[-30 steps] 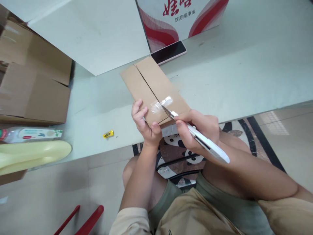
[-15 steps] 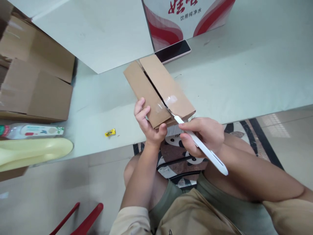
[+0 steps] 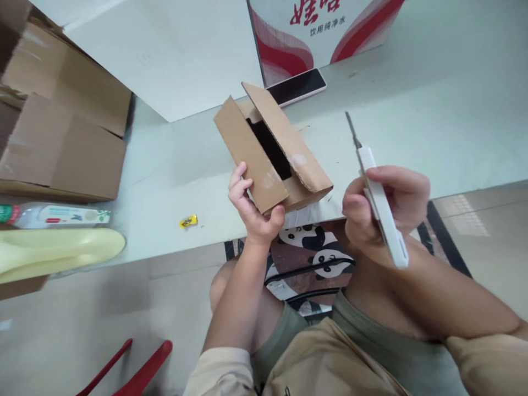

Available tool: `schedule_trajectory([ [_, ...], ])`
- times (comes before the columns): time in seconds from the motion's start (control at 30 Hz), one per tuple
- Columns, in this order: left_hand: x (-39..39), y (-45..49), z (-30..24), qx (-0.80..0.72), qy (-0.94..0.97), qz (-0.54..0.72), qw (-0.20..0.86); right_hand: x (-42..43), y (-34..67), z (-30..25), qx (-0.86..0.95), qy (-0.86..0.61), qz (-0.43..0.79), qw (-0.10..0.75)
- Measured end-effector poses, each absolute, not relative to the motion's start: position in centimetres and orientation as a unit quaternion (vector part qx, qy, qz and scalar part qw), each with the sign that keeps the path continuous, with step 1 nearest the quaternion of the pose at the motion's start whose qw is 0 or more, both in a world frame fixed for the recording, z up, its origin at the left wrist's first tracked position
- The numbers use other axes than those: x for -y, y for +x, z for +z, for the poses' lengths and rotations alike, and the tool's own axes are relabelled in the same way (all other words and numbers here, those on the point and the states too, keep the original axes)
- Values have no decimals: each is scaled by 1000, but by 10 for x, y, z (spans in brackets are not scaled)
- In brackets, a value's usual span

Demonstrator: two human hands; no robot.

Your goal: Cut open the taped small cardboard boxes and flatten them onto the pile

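Note:
A small brown cardboard box [image 3: 303, 157] sits near the table's front edge, its two top flaps raised and parted. Through the gap its inside looks dark. My left hand [image 3: 254, 212] grips the box's near left corner, fingers on the left flap and thumb at the near side. To the right of the box, raised and apart from it, my right hand [image 3: 388, 206] is closed around a white utility knife [image 3: 381, 203]. The knife's thin blade is out and points up and away from me.
Behind the box lie a phone [image 3: 299, 87] and a red-and-white carton [image 3: 284, 38]. A white box [image 3: 165, 55] stands back left. At left are brown cartons [image 3: 82, 148], a bottle [image 3: 61, 215] and a pale yellow object [image 3: 66, 250]. A yellow wrapper [image 3: 188, 221] lies near the edge.
The utility knife has left the box's seam and moved right and up with my right hand. The box's flaps have come apart and lifted. My left hand keeps its hold.

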State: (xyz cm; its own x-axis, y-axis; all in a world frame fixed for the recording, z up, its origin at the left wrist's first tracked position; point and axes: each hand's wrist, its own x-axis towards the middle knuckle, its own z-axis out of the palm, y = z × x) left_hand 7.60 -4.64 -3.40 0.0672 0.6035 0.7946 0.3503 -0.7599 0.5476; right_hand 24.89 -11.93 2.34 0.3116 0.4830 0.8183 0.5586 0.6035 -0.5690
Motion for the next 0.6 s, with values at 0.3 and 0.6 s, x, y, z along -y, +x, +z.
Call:
schedule_trajectory([
  [0.3,45,77,-34,-336,711,605,127,116,247,9,575,-496,29,650],
  [0.6,45,76,-35,-316,703,622,141,116,246,9,574,-512,39,638],
])
